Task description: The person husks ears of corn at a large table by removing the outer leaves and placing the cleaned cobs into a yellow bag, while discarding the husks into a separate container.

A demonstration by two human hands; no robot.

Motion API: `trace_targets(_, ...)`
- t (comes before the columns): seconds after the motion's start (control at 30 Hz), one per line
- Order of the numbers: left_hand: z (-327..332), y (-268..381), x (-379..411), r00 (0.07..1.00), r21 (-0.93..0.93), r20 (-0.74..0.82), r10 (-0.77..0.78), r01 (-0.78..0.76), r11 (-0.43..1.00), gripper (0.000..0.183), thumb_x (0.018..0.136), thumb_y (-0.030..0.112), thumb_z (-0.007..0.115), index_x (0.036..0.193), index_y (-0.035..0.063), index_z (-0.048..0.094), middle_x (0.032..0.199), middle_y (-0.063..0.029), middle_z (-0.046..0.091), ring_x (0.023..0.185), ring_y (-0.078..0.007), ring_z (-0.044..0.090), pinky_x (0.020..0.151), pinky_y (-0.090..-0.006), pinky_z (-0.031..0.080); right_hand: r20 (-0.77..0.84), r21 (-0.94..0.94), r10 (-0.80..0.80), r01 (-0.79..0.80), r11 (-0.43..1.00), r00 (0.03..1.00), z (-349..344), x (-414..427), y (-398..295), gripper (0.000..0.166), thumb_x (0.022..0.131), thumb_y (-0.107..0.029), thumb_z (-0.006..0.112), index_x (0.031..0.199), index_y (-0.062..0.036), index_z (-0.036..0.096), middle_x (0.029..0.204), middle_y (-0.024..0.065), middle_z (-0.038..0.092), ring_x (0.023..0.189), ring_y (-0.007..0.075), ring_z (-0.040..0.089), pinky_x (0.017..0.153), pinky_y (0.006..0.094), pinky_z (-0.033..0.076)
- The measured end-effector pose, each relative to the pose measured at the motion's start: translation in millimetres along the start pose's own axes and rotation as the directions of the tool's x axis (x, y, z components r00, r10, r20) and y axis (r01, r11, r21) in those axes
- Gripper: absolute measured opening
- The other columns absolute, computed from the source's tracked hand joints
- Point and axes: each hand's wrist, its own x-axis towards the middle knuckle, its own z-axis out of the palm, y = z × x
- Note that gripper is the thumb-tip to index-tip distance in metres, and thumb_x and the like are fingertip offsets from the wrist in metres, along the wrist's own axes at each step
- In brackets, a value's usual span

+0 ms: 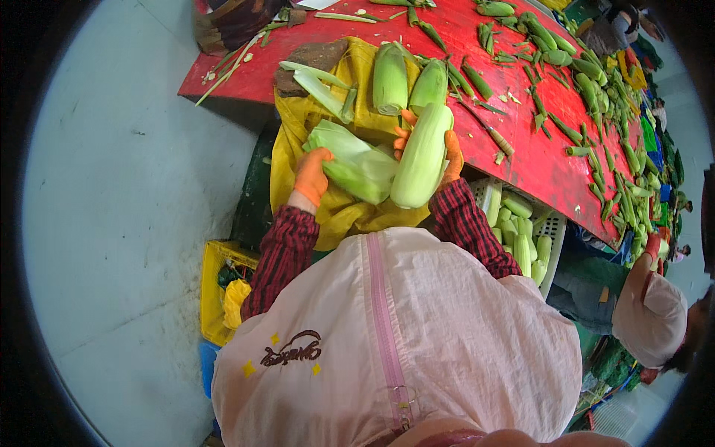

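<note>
My left hand (313, 176), in an orange glove, grips loosened pale-green husk leaves (349, 162) over my lap. In my gloved right hand (451, 156) is a smooth ear of corn in light-green inner husk (423, 156), held upright between thumb and fingers. The husk leaves reach up to its lower left side. Two more ears in husk, a left one (390, 81) and a right one (429, 88), lie just beyond on a yellow woven sack (357, 67). Peeled husk strips (324, 92) rest at the sack's left.
A knife with a wrapped handle (501, 141) lies on the red table (503, 167) among stalk trimmings and corn ears. A white crate (553, 229) of trimmed ears stands at my right, a yellow basket (209, 290) at my left. Co-workers are at the far left edge and right (651, 318).
</note>
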Motion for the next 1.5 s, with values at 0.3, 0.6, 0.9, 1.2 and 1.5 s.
trace_targets(0.3,108,24,-79,0.833,0.587,0.474,0.286,-0.541,0.603,0.105,0.078,0.052,0.073,0.151,-0.0029,0.02,0.148,-0.0267,0.036,0.134,-0.036,0.041,0.109,-0.0394,0.034,-0.361,-0.48,-0.321,0.121,0.869,0.875,11,3,6,0.057,0.097,-0.046,0.053,0.136,-0.0042,0.049,0.129,0.0115,0.058,0.107,0.0209,0.059,0.093,0.0374,0.048)
trace_targets(0.6,113,-3,-75,0.595,0.43,0.524,0.61,-0.802,0.414,0.09,0.072,0.025,0.085,0.145,0.0066,0.036,0.141,-0.0148,0.048,0.13,-0.0268,0.047,0.106,-0.0346,0.04,0.021,-0.519,-0.274,0.244,0.819,0.962,43,1,14,0.06,0.095,-0.026,0.06,0.145,0.0009,0.039,0.152,0.0103,0.037,0.139,0.0177,0.033,0.11,0.0308,0.034)
trace_targets(0.9,85,11,-78,0.473,0.522,0.807,0.352,-0.851,-0.053,0.084,0.079,0.027,0.072,0.149,0.0071,0.031,0.138,-0.0188,0.05,0.127,-0.035,0.047,0.106,-0.0407,0.039,-0.235,-0.786,-0.509,0.146,0.6,0.828,2,-47,-39,0.044,0.087,-0.015,0.064,0.129,-0.0018,0.057,0.114,0.007,0.067,0.101,0.0152,0.062,0.088,0.0291,0.049)
trace_targets(1.2,-127,-66,-68,0.72,0.896,-0.383,0.579,0.135,0.423,0.097,0.078,0.036,0.077,0.15,-0.0024,0.023,0.155,-0.0226,0.026,0.144,-0.0332,0.025,0.118,-0.0381,0.02,-0.502,-0.749,-0.748,-0.651,0.125,0.435,-114,-254,-138,0.056,0.083,-0.022,0.076,0.13,-0.0013,0.055,0.122,0.0133,0.063,0.109,0.023,0.062,0.093,0.0339,0.048)
trace_targets(1.5,-195,-52,-50,0.826,0.762,-0.504,0.252,0.288,0.581,0.053,0.09,0.045,0.057,0.102,-0.0049,0.067,0.106,-0.0196,0.069,0.091,-0.025,0.065,0.08,-0.0371,0.05,-0.286,-0.536,0.481,0.278,-0.797,0.829,-91,-92,47,0.091,0.07,-0.036,0.068,0.149,-0.0143,0.03,0.15,0.0119,0.039,0.14,0.0301,0.033,0.116,0.0529,0.021)
